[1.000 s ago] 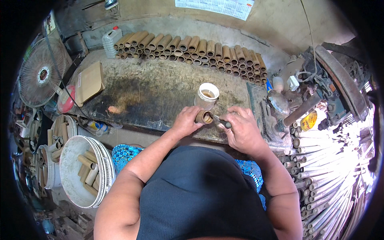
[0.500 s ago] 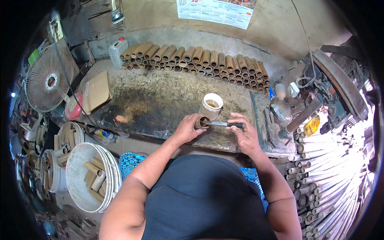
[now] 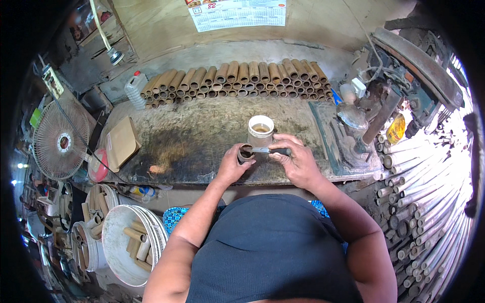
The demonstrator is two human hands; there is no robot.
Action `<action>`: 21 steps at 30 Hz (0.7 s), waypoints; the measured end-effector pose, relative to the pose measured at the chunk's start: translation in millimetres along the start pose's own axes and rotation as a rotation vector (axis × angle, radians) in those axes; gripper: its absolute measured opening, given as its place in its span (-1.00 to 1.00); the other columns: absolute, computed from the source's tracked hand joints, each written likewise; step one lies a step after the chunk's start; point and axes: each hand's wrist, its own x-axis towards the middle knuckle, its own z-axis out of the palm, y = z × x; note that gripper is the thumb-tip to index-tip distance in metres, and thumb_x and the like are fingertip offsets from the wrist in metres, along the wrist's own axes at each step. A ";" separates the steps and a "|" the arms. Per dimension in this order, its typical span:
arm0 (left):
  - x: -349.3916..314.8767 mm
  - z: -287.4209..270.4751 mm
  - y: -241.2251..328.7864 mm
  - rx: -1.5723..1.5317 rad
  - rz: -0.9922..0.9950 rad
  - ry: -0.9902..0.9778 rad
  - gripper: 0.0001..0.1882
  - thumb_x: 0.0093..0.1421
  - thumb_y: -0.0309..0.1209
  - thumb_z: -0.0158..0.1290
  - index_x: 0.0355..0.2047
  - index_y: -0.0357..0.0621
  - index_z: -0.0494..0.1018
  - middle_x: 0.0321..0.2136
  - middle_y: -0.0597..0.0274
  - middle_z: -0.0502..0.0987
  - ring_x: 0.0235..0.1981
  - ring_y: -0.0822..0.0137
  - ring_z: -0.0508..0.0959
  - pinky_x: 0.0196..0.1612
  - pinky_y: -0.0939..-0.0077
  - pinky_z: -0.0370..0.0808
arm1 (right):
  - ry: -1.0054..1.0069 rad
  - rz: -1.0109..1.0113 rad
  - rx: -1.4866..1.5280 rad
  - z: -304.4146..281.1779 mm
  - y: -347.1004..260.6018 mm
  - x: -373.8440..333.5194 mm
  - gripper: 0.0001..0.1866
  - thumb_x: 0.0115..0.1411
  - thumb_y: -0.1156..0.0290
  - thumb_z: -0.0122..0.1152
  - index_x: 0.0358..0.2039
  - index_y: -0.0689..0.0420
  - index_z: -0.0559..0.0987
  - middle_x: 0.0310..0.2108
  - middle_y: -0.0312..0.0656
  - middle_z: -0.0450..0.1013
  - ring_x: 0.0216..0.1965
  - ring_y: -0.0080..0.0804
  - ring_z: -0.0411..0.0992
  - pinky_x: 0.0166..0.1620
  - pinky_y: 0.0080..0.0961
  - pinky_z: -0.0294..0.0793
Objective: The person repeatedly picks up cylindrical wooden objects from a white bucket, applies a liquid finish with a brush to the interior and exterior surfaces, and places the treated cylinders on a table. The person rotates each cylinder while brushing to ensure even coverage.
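My left hand (image 3: 232,166) is wrapped round a short bamboo tube (image 3: 245,150), its open end turned toward my right. My right hand (image 3: 299,162) pinches the dark handle of a slim tool (image 3: 262,150) with a flat metal shank. The tool's far end sits in the mouth of the tube, so its tip is hidden and its kind is unclear. Just beyond both hands stands a whitish cup (image 3: 260,137) with brownish liquid in it, on the worn workbench (image 3: 202,136).
Cut bamboo tubes (image 3: 237,81) are stacked along the wall, beside a plastic jug (image 3: 135,91). Left are a fan (image 3: 63,141), a cardboard piece (image 3: 121,144) and buckets (image 3: 113,242) of tubes. Machinery (image 3: 374,121) and long bamboo poles (image 3: 424,212) occupy the right.
The whole view has shifted. My right hand has come closer to the tube, and the tool's handle is nearer its mouth. My left hand keeps its hold on the tube.
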 end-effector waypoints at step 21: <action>-0.4 22.7 18.5 0.277 0.066 0.052 -0.36 0.03 -0.26 0.37 0.09 -0.16 0.42 0.00 0.00 0.54 0.06 -0.08 0.50 0.14 0.10 0.46 | -0.226 -0.288 -0.521 -27.3 -21.5 0.6 -0.67 0.07 0.45 0.33 -0.11 0.07 0.57 -0.17 -0.14 0.61 0.21 -0.02 0.37 0.16 -0.03 0.22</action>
